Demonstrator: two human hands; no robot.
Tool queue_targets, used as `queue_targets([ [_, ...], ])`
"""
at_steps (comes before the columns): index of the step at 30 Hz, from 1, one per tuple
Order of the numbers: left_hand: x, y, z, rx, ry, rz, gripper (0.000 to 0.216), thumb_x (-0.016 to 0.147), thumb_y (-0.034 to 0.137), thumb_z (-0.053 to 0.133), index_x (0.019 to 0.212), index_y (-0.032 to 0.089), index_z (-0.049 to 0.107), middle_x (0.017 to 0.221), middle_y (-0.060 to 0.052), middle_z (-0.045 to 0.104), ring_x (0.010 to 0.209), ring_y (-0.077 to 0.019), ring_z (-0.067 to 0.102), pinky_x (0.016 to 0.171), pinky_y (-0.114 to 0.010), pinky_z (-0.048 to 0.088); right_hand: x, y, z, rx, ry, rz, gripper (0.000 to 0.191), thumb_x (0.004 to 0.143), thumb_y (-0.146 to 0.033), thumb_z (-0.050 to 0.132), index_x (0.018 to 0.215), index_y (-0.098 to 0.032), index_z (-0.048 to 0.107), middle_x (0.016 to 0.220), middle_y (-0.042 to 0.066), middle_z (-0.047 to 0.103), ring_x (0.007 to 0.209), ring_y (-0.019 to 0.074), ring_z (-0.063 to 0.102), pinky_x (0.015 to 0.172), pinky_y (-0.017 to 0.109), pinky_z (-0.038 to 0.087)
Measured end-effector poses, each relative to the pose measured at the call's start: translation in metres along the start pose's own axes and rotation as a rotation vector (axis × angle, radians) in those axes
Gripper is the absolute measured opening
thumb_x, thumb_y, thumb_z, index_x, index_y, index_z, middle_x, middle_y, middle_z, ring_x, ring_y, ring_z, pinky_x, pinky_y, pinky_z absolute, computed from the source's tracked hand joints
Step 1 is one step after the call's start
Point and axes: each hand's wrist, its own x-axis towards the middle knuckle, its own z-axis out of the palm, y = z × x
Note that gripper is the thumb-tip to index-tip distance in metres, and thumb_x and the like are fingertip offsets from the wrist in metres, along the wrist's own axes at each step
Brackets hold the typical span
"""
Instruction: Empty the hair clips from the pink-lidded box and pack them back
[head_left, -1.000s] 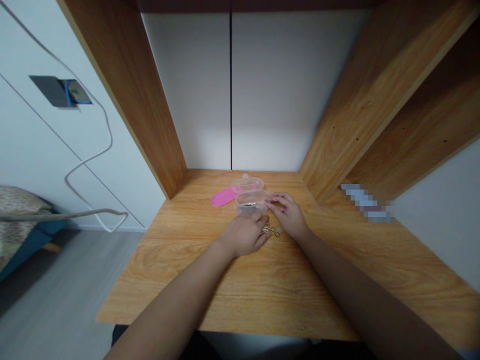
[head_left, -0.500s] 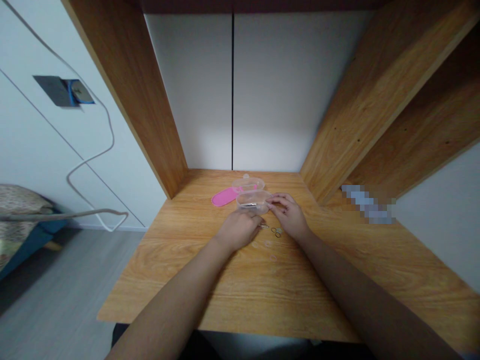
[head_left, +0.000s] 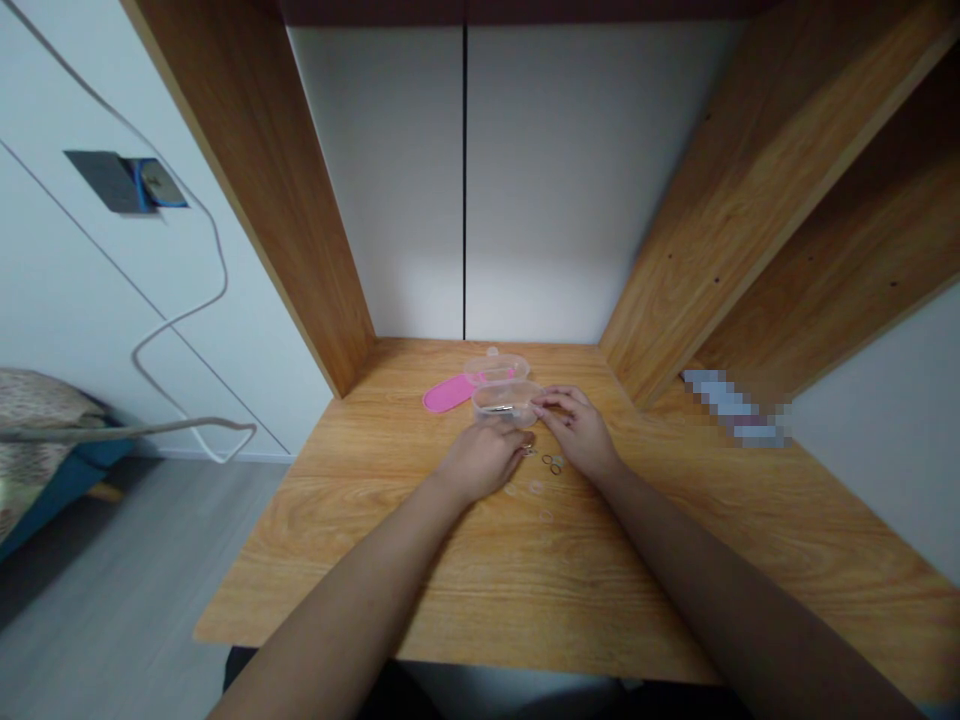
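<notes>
My right hand (head_left: 576, 428) is closed on the right end of a clear oval plastic case (head_left: 529, 390), thumb and fingers pinching its rim. A thin dark-and-silver metal item lies inside the case. My left hand (head_left: 484, 460) rests in front of the case, its fingers curled down at a small shiny metal item (head_left: 529, 449) too small to name. Just right of these fingers lies a pair of dark finger-loop rings (head_left: 552, 463), like small scissor handles. Faint clear rings (head_left: 536, 487) are scattered nearer the front. Behind stands a second clear oval tray (head_left: 496, 366), beside a pink oval piece (head_left: 448, 394).
The wooden desktop (head_left: 465, 600) is hemmed in by wooden side panels (head_left: 697, 220) and a white back panel (head_left: 525, 180). A blurred-out object (head_left: 731, 405) lies at the right. A white cable (head_left: 217, 250) hangs along the left wall.
My left hand has shifted slightly right and up, and the small metal item at its fingertips has moved a little. My right hand has kept its place on the case.
</notes>
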Motion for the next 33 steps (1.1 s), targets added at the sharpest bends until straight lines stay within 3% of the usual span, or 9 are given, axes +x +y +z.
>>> queue_targets([
  [8,-0.0003,0.0052,-0.0038,0.136,-0.048,-0.043,0.029,0.099,0.029,0.047,0.119,0.018,0.065,0.106,-0.01,0.068,0.096,-0.0233,0.066,0.086,-0.036,0.055,0.0002,-0.0024,-0.0003,0.006,0.001,0.0,0.029,0.089,-0.049,0.066,0.099,-0.024,0.077,0.113,0.01,0.056,0.106,0.0239,0.062,0.071,0.032,0.065],
  [13,-0.0012,0.0053,-0.0052,0.126,-0.051,-0.027,0.029,0.097,0.029,0.048,0.117,0.016,0.064,0.106,-0.012,0.069,0.1,-0.0266,0.066,0.09,-0.04,0.056,0.0003,-0.0012,-0.0004,0.011,-0.005,-0.007,0.03,0.089,-0.049,0.066,0.1,-0.024,0.076,0.113,0.01,0.056,0.105,0.0237,0.062,0.071,0.032,0.065],
  [20,-0.0028,0.0015,-0.0052,0.087,-0.027,-0.016,0.042,0.095,0.022,0.049,0.137,0.018,0.053,0.117,-0.013,0.069,0.111,-0.0257,0.065,0.098,-0.041,0.054,0.0002,0.0,0.0001,0.015,-0.008,0.009,0.031,0.089,-0.051,0.066,0.1,-0.024,0.077,0.114,0.01,0.055,0.11,0.0248,0.06,0.074,0.034,0.065],
  [27,-0.001,-0.0016,-0.0043,0.111,-0.018,-0.035,0.03,0.098,0.022,0.049,0.125,0.017,0.063,0.113,-0.013,0.073,0.107,-0.0238,0.068,0.097,-0.038,0.054,0.0,0.0002,0.0002,0.014,0.001,0.001,0.03,0.089,-0.05,0.066,0.1,-0.025,0.077,0.114,0.01,0.055,0.108,0.0242,0.061,0.075,0.034,0.065],
  [33,0.0,-0.0001,-0.0064,0.203,-0.102,-0.041,0.027,0.098,0.022,0.048,0.091,0.014,0.074,0.095,-0.013,0.074,0.093,-0.025,0.07,0.087,-0.038,0.056,0.0,-0.0018,-0.001,-0.013,-0.002,-0.005,0.03,0.09,-0.05,0.065,0.1,-0.024,0.077,0.113,0.01,0.057,0.108,0.0241,0.061,0.071,0.032,0.065],
])
